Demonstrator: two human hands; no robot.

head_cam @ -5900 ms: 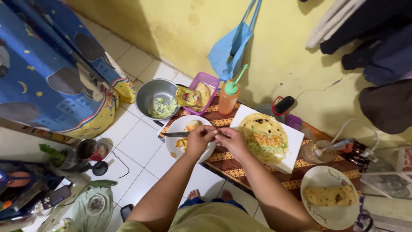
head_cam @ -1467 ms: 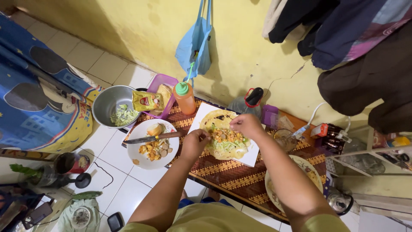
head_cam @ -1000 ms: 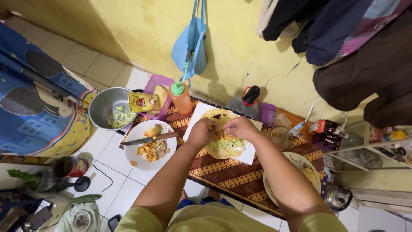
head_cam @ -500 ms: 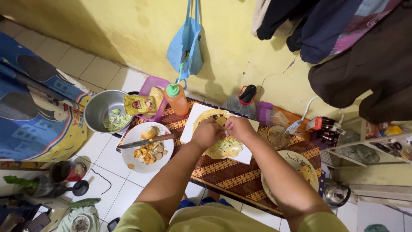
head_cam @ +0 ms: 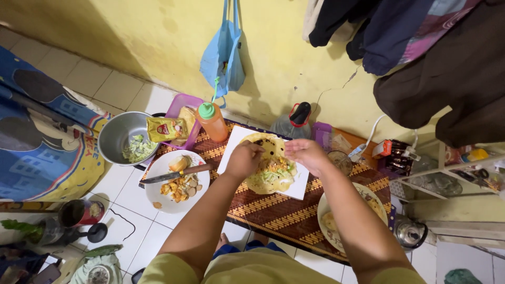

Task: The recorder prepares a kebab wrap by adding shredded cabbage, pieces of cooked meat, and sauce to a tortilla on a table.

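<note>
Left hand [head_cam: 244, 159] curled, fingertips pinching the left edge of the round yellow flatbread [head_cam: 271, 169] topped with shredded greens and orange bits. Right hand [head_cam: 307, 155] half-open, hovering just over the flatbread's right edge; contact unclear. Flatbread lies on a white square board [head_cam: 301, 186] between both hands. Left of left hand: white round plate [head_cam: 160, 197] with a brown-handled knife [head_cam: 176, 173] across it. Beyond left hand: orange squeeze bottle with green cap [head_cam: 212, 121].

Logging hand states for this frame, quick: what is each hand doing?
Left hand: curled, fingers on the near-left edge of the flatbread; a firm grip cannot be told.
Right hand: open, empty, beside the flatbread.
</note>
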